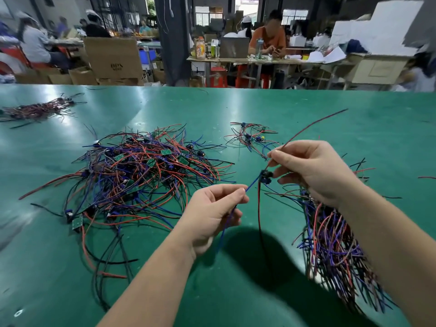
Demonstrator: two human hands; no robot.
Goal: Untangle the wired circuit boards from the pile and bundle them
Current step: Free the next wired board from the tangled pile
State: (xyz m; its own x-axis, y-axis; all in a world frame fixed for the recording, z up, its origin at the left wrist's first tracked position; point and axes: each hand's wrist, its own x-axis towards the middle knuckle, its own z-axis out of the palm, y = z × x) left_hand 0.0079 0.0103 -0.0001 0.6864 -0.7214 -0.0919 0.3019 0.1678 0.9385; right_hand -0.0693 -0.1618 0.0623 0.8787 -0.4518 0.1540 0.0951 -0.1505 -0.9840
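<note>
A big tangled pile of red, blue and black wired circuit boards (141,175) lies on the green table (236,107), left of centre. My left hand (214,208) pinches a blue wire (252,184) that runs up to a small dark board (266,176) held in the air. My right hand (316,171) pinches that board's red wire (313,125) between thumb and forefinger, and its other fingers grip a thick bundle of wired boards (335,246) hanging below the wrist. A red and black wire pair (259,213) dangles from the board.
A small loose cluster of wired boards (250,138) lies behind my hands. A finished bundle (35,109) lies at the table's far left. Stray wires (361,168) lie right of my right hand. Behind the table, people sit at benches among cardboard boxes (113,57).
</note>
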